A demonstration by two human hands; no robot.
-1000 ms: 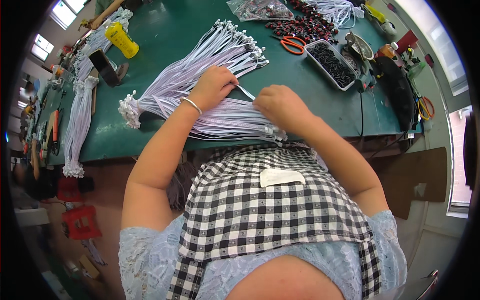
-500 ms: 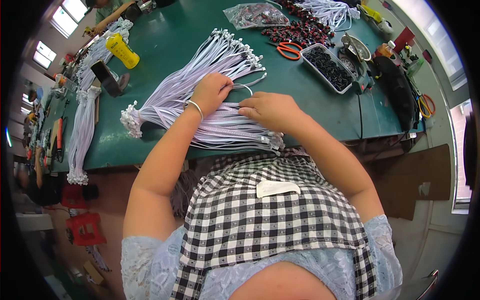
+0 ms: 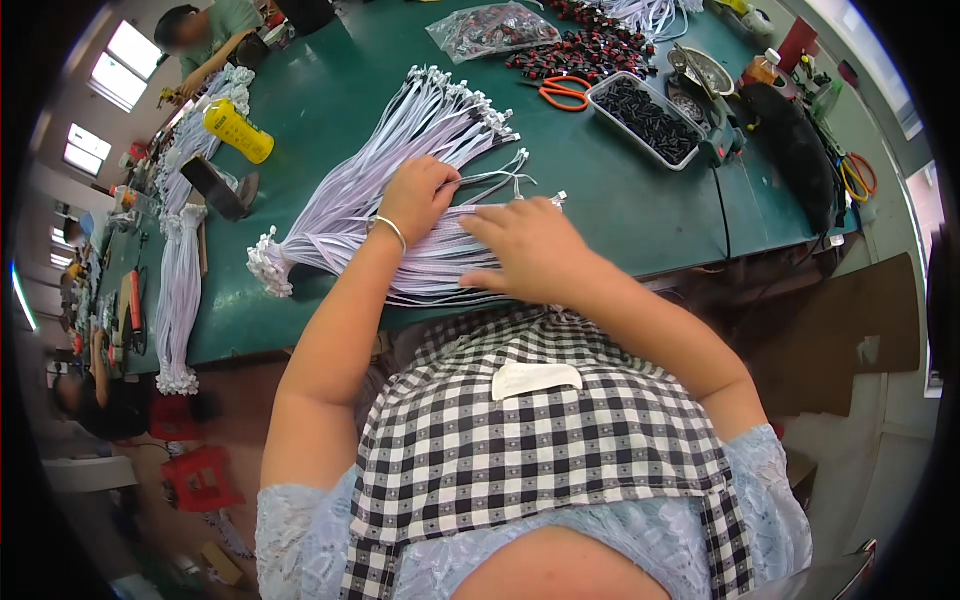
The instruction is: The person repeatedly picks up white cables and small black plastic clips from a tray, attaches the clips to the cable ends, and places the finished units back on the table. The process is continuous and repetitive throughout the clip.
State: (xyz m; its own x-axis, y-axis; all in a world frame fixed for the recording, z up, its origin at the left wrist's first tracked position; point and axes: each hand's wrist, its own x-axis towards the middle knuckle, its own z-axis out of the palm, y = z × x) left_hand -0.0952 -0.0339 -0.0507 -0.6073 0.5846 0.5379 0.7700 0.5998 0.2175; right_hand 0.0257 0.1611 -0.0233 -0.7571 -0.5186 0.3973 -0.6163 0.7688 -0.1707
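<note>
A large fanned bundle of white flat cables [image 3: 350, 185] with small white connectors at their ends lies on the green table before me. My left hand [image 3: 418, 198], a bangle at its wrist, rests on the middle of the bundle. Its fingers are curled closed at a few white cables [image 3: 490, 178] that run off to the right; the fingertips are partly hidden. My right hand [image 3: 535, 250] lies palm down over the near right part of the bundle. Its fingers are stretched out and the thumb stands apart, covering many of the near cable ends.
Beyond the bundle are orange-handled scissors [image 3: 563, 94], a tray of black parts [image 3: 640, 118], a plastic bag [image 3: 492, 32] and loose red-black parts [image 3: 585, 45]. At left stand a yellow bottle [image 3: 238, 130], a phone [image 3: 218, 190] and another cable bundle [image 3: 180, 300]. A person [image 3: 215, 35] sits far left.
My right hand has shifted from a curled grip at the cables to lying spread over their near right part. The left hand stays on the bundle. The whole view has shifted slightly.
</note>
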